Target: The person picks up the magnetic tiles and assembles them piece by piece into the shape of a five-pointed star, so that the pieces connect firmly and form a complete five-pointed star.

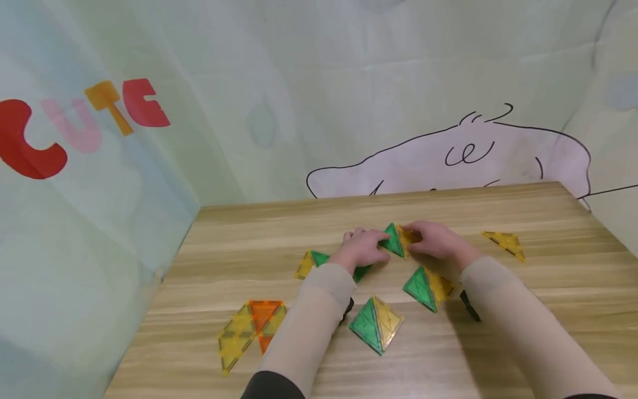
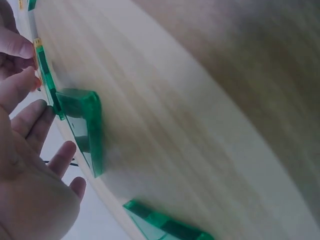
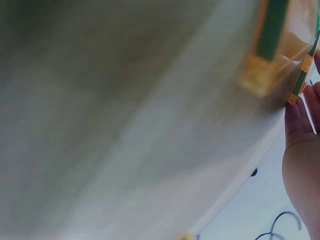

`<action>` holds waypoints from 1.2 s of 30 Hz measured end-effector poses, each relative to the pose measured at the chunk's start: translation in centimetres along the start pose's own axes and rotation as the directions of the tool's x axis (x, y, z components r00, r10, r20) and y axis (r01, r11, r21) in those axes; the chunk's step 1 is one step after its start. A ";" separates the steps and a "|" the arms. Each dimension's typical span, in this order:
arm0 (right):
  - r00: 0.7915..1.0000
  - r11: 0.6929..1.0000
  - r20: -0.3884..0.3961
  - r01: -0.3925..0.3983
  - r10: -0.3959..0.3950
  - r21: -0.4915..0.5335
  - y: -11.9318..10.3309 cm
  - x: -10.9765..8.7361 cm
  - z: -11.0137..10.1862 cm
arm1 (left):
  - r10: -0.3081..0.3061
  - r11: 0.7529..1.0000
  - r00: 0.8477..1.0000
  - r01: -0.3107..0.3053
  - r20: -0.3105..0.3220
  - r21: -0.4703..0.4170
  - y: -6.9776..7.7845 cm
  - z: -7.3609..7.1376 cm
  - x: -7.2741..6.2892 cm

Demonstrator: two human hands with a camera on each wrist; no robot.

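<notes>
In the head view, a green triangular magnetic tile (image 1: 392,240) and a yellow triangular magnetic tile (image 1: 405,239) lie edge to edge, forming a diamond. My left hand (image 1: 366,247) pinches the green one at its left corner, index finger above and thumb below. From the other side my right hand (image 1: 438,239) holds the yellow one at its right corner. The right wrist view shows fingertips at the yellow tile's (image 3: 300,82) edge. Another green tile (image 1: 362,271) is partly hidden under my left hand; the left wrist view shows green tiles (image 2: 90,132) beside those fingers.
Two green-and-yellow diamonds, one with a green half (image 1: 368,326) and one with a yellow half (image 1: 438,285), lie nearer me. A yellow tile (image 1: 507,244) lies far right. Yellow tiles (image 1: 236,335) and orange tiles (image 1: 264,311) join at left, partly behind my sleeve. The wooden table (image 1: 259,227) meets a printed curtain.
</notes>
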State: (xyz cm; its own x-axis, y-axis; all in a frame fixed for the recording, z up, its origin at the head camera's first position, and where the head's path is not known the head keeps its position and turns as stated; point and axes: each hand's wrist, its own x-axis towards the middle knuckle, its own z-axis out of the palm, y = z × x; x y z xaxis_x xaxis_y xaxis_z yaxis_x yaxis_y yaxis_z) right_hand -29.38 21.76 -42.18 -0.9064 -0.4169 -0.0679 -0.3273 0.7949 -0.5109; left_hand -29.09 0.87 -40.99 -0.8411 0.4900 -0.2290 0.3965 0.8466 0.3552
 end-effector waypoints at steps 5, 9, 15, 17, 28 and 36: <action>0.999 1.000 0.040 0.002 -0.002 -0.018 -0.9 0.9 0.0 | -0.009 1.000 1.000 0.009 -0.001 -0.014 -0.4 -0.1 0.1; 0.999 0.999 0.038 0.033 -0.033 -0.013 -1.3 1.5 0.3 | -0.037 0.999 0.999 0.036 -0.009 -0.026 -1.1 -0.2 0.1; 0.996 0.994 0.008 0.091 -0.090 -0.063 -2.3 2.6 0.7 | -0.066 0.997 0.997 0.066 -0.024 -0.032 -1.8 -0.9 -0.2; 0.994 0.992 -0.003 0.107 -0.108 -0.073 -2.2 2.9 0.8 | -0.075 0.997 0.997 0.074 -0.032 -0.023 -1.7 -0.9 -0.2; 0.998 0.999 -0.036 0.042 -0.042 -0.005 -0.1 0.8 -0.7 | -0.062 0.998 0.994 0.062 -0.091 -0.004 -2.1 -0.5 -0.7; 0.995 0.993 -0.072 -0.074 0.067 -0.089 5.6 -5.0 -3.5 | 0.008 1.000 0.995 -0.010 -0.101 -0.021 -3.7 0.0 -2.7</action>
State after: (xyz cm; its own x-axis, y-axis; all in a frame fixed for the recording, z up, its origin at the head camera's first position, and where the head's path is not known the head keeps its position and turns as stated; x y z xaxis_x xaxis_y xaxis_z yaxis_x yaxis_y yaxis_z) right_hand -27.58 29.86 -41.66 -0.9433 -0.3296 -0.0406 -0.2820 0.8597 -0.4259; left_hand -28.27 -3.55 -41.68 -0.8710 0.4728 -0.1334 0.3970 0.8373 0.3759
